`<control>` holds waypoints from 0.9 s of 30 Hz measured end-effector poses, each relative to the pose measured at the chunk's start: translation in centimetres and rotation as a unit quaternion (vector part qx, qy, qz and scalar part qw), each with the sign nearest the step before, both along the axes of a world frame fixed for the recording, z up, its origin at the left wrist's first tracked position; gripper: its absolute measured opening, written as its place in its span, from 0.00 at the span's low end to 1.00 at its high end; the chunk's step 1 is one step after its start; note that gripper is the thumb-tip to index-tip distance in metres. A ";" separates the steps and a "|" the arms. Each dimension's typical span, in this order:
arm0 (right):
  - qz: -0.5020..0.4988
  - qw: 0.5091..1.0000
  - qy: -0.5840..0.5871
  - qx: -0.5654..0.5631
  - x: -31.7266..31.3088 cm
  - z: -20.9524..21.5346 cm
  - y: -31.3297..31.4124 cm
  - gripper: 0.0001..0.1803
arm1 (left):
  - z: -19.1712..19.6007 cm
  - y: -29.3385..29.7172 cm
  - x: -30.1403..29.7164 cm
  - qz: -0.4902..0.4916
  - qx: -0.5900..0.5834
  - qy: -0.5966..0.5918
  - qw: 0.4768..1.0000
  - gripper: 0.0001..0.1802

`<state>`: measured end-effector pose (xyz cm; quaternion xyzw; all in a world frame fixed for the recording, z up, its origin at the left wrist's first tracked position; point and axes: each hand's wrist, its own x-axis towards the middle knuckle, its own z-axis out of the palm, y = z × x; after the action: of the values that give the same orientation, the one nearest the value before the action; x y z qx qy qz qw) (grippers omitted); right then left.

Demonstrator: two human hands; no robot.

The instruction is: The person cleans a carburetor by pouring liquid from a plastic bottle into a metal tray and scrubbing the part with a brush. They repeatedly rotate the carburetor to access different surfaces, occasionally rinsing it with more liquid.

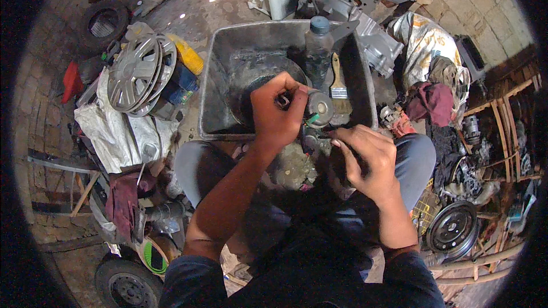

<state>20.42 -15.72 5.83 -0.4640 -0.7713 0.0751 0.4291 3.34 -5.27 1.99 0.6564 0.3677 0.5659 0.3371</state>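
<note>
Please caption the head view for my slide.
Left hand beside a round part, right hand near a tub with a paintbrush.

The left hand (279, 111) curled just beside a round grey part (321, 107); the right hand (368, 157) hung nearer the body. Beyond both, 1 bottle (319, 45) and 1 brush (338, 86) stood in a dark tub (367, 88).
</note>
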 end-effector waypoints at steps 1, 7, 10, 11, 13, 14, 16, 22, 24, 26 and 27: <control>0.007 1.000 0.000 -0.008 0.0 0.3 0.1 0.12 | -0.2 0.1 -0.1 0.002 0.004 -0.001 1.000 0.07; 0.011 0.996 -0.015 0.092 -0.5 -1.5 0.5 0.18 | -0.4 0.6 0.2 0.004 -0.005 -0.019 1.000 0.08; 0.008 0.988 0.035 0.148 -0.6 -3.1 0.7 0.16 | -0.1 0.7 0.0 0.008 0.000 -0.007 1.000 0.09; -0.004 0.987 0.051 0.152 -0.4 -3.2 0.5 0.15 | 0.1 0.7 -0.1 0.009 0.005 0.007 1.000 0.09; -0.018 0.983 0.082 0.164 0.0 -3.1 0.4 0.14 | 0.1 0.6 -0.2 0.007 0.005 -0.010 1.000 0.10; -0.029 0.984 0.076 0.161 0.2 -2.7 0.6 0.14 | 0.1 0.5 -0.3 0.006 0.006 -0.018 1.000 0.10; -0.011 0.989 0.072 0.132 0.7 -2.4 0.8 0.14 | 0.1 0.5 -0.2 0.004 0.000 -0.009 1.000 0.09; 0.032 0.993 0.053 0.097 0.8 -2.7 1.1 0.14 | -0.1 0.7 0.1 0.000 0.000 -0.013 1.000 0.08; 0.028 0.994 0.042 0.092 0.8 -2.5 1.1 0.13 | -0.2 0.7 0.2 -0.003 0.000 -0.015 1.000 0.08; 0.032 0.995 0.025 0.087 1.1 -2.2 1.1 0.13 | -0.1 0.8 0.2 -0.006 0.005 -0.004 1.000 0.07; 0.039 0.996 0.014 0.084 1.2 -2.0 1.2 0.14 | -0.1 0.8 0.2 -0.010 0.001 -0.011 1.000 0.07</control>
<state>21.61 -14.53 3.87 -0.3952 -0.7860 0.0336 0.4742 3.51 -4.50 1.89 0.6539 0.3567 0.5702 0.3464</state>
